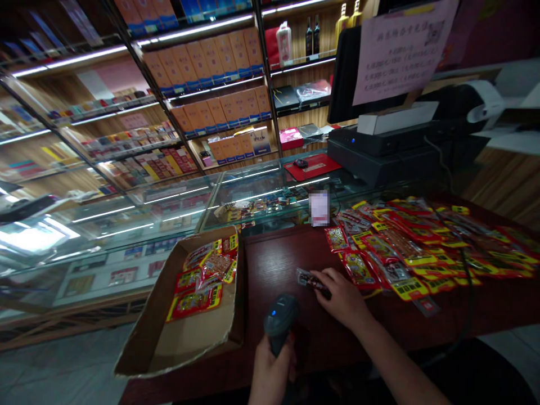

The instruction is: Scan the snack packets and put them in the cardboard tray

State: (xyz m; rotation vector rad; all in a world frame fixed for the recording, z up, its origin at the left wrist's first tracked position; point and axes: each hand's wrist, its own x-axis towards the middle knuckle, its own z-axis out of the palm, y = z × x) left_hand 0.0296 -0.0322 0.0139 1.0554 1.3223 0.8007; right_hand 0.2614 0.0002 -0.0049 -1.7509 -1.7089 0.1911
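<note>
My left hand point(273, 363) is wrapped around the handle of a dark barcode scanner point(282, 315), whose small blue light is lit. The scanner's head points forward over the dark red table point(276, 253). To its right, my right hand point(340, 295) grips a small dark snack packet point(310, 279) with a clear end, low over the tabletop. Its print is too blurred to read. Just beyond that hand spreads a heap of red and yellow snack packets point(405, 242). On the left, an open cardboard box point(181, 343) holds several similar packets point(198, 301).
A glass display counter point(169, 208) runs behind the table. A monitor with a paper sign point(400, 50) stands on a black cash drawer point(379, 160) at the back right. A mouse point(300, 163) lies on a red mat point(323, 167). A cable point(466, 281) hangs across the right side.
</note>
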